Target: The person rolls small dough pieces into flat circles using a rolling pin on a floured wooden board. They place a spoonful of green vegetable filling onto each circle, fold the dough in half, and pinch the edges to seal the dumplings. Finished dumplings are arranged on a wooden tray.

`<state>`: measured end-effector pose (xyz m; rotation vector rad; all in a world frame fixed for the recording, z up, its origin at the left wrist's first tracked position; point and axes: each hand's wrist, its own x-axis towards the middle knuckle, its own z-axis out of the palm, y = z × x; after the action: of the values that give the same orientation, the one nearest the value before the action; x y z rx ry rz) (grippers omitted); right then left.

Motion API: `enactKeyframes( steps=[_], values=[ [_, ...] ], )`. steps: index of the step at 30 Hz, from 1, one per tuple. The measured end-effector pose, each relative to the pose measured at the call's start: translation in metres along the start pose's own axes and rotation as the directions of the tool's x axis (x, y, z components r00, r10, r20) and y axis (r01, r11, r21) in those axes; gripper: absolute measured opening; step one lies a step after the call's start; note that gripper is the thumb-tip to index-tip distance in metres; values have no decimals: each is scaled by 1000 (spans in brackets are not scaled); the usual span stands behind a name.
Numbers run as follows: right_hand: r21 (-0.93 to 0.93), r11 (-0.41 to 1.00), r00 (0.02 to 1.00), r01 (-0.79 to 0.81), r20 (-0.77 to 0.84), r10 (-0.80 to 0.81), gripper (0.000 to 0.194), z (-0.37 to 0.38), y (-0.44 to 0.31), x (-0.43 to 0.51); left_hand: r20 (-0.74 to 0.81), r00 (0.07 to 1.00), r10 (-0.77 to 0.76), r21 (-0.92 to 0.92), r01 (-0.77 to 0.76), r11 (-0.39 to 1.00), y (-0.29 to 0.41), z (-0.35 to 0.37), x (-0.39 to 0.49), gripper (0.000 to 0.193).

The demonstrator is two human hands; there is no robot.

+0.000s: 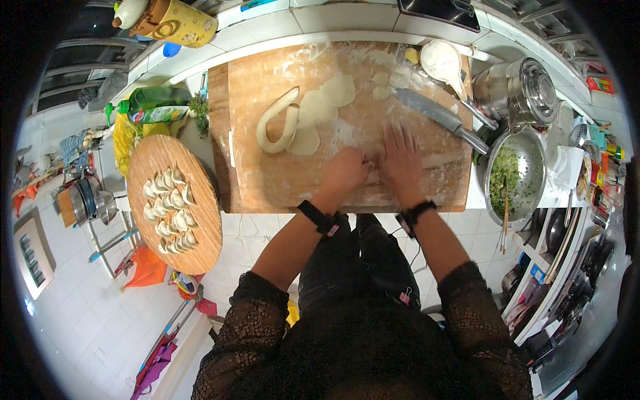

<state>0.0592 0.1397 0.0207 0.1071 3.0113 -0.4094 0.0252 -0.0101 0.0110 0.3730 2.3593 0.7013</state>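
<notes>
Over the near part of the floured wooden board, my left hand is curled, its fingertips close to my right thumb. My right hand lies with fingers stretched forward, blurred; anything beneath either palm is hidden. Ahead and to the left, overlapping flat dough wrappers lie beside a bent dough rope. Several small dough pieces sit farther back. A kitchen knife rests diagonally beyond my right hand, handle toward the right edge. White flour fills a handled container at the back right.
At left, a round wooden board carries rows of folded dumplings. Behind it is a green bottle. To the right stand a steel bowl of chopped green filling with chopsticks, and a lidded steel pot.
</notes>
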Motion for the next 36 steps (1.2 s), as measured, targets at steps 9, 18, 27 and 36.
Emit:
enactKeyframes(
  steps=[9, 18, 27, 36],
  values=[
    [-5, 999, 994, -39, 107, 39, 60, 0, 1, -19, -181, 980, 80, -13, -84, 996, 2, -3, 1, 26],
    [55, 998, 996, 29, -82, -25, 55, 24, 10, -17, 74, 994, 79, 83, -85, 993, 6, -1, 12, 23],
    [96, 995, 993, 0, -120, 12, 54, 20, 7, -11, -104, 966, 236, 15, -236, 972, -6, 11, 7, 16],
    [43, 998, 996, 39, -81, -35, 56, 6, 2, -23, -43, 981, 190, 21, -189, 982, -10, 5, 6, 14]
  ],
)
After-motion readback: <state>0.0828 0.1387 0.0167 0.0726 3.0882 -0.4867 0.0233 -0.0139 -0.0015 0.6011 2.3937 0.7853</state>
